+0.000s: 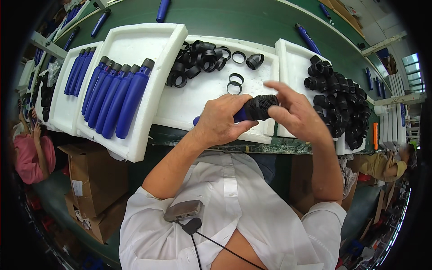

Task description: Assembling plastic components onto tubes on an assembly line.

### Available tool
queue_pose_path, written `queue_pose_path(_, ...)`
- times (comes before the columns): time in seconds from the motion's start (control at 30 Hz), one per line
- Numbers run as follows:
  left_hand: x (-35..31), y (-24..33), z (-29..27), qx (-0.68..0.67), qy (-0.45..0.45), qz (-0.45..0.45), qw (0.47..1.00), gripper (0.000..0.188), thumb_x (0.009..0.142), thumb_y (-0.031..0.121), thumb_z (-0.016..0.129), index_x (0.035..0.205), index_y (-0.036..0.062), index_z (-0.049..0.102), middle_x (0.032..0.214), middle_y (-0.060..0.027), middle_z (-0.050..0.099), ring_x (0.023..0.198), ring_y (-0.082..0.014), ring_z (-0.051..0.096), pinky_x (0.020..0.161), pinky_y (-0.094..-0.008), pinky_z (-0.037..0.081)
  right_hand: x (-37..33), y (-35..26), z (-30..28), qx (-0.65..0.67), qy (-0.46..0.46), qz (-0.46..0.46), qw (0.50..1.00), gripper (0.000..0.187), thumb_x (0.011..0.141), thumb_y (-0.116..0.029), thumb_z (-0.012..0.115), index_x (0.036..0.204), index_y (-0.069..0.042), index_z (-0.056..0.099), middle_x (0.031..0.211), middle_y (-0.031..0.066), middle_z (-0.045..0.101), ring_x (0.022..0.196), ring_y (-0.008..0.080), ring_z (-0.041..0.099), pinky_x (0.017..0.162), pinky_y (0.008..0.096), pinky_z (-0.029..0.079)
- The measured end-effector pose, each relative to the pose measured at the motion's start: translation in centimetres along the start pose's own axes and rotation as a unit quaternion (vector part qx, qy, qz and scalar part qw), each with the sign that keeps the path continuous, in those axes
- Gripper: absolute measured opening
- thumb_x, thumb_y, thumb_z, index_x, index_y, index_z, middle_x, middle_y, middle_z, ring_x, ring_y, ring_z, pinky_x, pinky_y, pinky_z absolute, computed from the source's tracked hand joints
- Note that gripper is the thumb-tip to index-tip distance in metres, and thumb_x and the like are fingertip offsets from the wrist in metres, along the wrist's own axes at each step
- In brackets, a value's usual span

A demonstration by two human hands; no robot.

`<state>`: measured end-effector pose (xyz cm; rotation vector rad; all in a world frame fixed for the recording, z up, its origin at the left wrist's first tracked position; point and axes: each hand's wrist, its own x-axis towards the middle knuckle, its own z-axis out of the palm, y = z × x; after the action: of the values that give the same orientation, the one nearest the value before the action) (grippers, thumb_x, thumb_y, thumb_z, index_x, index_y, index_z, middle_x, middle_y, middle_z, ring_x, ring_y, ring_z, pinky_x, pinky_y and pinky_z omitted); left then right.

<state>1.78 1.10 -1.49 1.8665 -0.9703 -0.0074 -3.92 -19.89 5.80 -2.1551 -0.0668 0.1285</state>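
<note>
A blue handheld microphone (260, 108) with a black mesh head lies sideways in front of me. My left hand (220, 120) is closed around its blue handle, and the head points right. At the head end is my right hand (299, 116), with its thumb and fingers spread apart. The thumb tip is beside the mesh, but whether it touches I cannot tell. Beyond the hands, loose black rings (235, 87) and a pile of black ring-shaped parts (208, 60) lie in a white foam tray (265, 81).
At left, a foam tray (168, 67) holds several blue microphone handles (133, 101). On the right, another foam tray (288, 58) carries a heap of black microphone heads (337, 92). More blue handles (308, 39) lie on the green table (225, 18). Cardboard boxes (96, 180) stand below left. People sit at both sides.
</note>
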Motion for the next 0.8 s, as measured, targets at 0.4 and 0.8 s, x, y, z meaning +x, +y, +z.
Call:
queue_pose_path(0.4, 0.0, 0.8, -0.1, -0.023, 0.010, -0.009, 1.000, 0.049, 0.074, 0.019, 0.081, 0.118, 0.0042, 0.063, 0.098, -0.0176, 0.068, 0.089, -0.0382, 0.066, 0.078, -0.0440, 0.053, -1.0, -0.8, -0.8, 0.050, -0.018, 0.043, 0.998, 0.027, 0.092, -0.013, 0.066, 0.113, 0.002, 0.061, 0.081, 0.0056, 0.065, 0.067, 0.0081, 0.056, 0.059, 0.0264, 0.046)
queue_pose_path(0.8, 0.8, 2.4, 1.6, -0.434, -0.038, -0.165, 0.885, 0.040, 0.076, 0.025, 0.083, 0.094, -0.0063, 0.069, 0.080, -0.0119, 0.071, 0.075, -0.0236, 0.070, 0.072, -0.0337, 0.055, 2.0, 3.3, 3.9, 0.408, 0.093, -0.088, 0.904, 0.046, 0.094, -0.040, 0.069, 0.107, 0.003, 0.059, 0.115, 0.0225, 0.068, 0.109, 0.0278, 0.066, 0.097, 0.0402, 0.053)
